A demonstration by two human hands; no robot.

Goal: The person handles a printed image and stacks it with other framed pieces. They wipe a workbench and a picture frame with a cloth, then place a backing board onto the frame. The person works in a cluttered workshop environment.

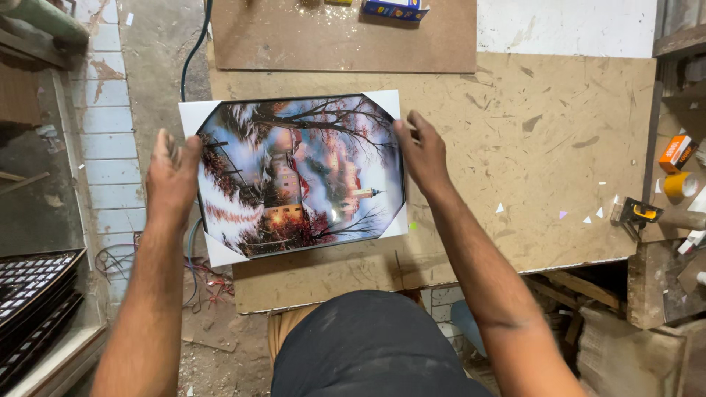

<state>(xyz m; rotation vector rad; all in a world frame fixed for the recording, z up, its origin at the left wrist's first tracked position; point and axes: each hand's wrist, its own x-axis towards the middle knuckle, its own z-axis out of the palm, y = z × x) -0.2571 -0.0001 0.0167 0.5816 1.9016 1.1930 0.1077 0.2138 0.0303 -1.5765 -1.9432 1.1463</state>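
Framed landscape picture (298, 175), dark-rimmed with white corner protectors, lies flat on the brown board worktop (529, 147), its left portion overhanging the worktop edge above the floor. Left hand (173, 176) clasps the left edge of the frame; the fingertips curl under or behind the rim and are hidden, and the hand is slightly blurred. Right hand (421, 151) grips the right edge near the upper corner, thumb toward the print, fingers partly concealed behind the frame side. Both forearms are cut off at the bottom of the view, and dark clothing fills the space between them below the frame.

Below the left grip, loose red and dark wires (202, 283) lie on the floor, hard to resolve. Right of the right grip, small white paper triangles (500, 209) lie scattered on the board. Further right, a yellow tape roll (680, 184) and an orange box (676, 152) sit at the view edge. Beyond the frame, a second brown board (338, 37) carries a blue box (393, 9), cut off at the top.
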